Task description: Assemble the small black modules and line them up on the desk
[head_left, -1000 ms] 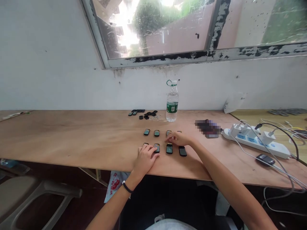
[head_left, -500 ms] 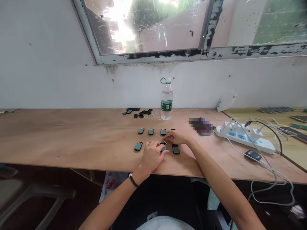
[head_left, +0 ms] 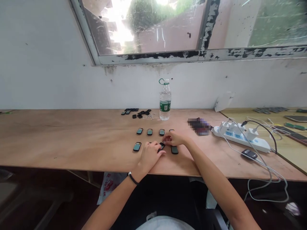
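Small black devices with pale screens lie in two rows on the wooden table (head_left: 59, 137). My left hand (head_left: 150, 156) rests on the near row, fingers curled around one tilted small device (head_left: 161, 146). My right hand (head_left: 174, 138) pinches the far end of that same device. A device (head_left: 137, 146) lies free to the left and another device (head_left: 174, 149) to the right. The far row holds three visible devices (head_left: 149, 131), with a fourth partly hidden behind my right hand.
A water bottle (head_left: 165, 100) stands behind the rows, with a heap of black parts (head_left: 137, 112) to its left. A white power strip (head_left: 242, 136) with chargers and cables lies at right, a dark device (head_left: 248, 154) in front of it. A window runs above.
My left hand slid right from the second near-row device to the third. Both hands now grip that device, which has tilted up. The view shifted slightly right.
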Demonstrator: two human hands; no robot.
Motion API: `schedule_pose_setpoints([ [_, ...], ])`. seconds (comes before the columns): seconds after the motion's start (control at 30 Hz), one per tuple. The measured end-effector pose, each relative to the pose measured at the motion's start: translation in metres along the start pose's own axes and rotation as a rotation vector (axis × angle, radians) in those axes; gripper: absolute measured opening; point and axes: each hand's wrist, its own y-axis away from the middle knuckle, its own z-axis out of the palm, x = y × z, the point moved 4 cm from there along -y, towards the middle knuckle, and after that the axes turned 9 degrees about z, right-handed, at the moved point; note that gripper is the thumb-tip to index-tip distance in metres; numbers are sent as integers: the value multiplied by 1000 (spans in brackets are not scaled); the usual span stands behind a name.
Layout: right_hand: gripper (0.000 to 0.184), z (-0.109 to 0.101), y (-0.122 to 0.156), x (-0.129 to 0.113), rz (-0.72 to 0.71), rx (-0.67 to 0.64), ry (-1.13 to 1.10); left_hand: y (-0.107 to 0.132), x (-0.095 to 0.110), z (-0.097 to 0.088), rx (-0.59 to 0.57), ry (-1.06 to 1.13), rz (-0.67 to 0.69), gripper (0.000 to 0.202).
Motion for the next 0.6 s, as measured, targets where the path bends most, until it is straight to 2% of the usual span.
schedule_pose_setpoints([
  [0.2,17,-1,2,-1,22,-21,-75,-3,-4,1,-30,31,-37,13],
  [0.5,14,-6,1,-6,-63,110,-181,-2,-6,4,-2,38,-7,14],
  [0.6,15,-1,-1,-9,-85,82,-186,-3,-7,4,7,47,-11,14],
])
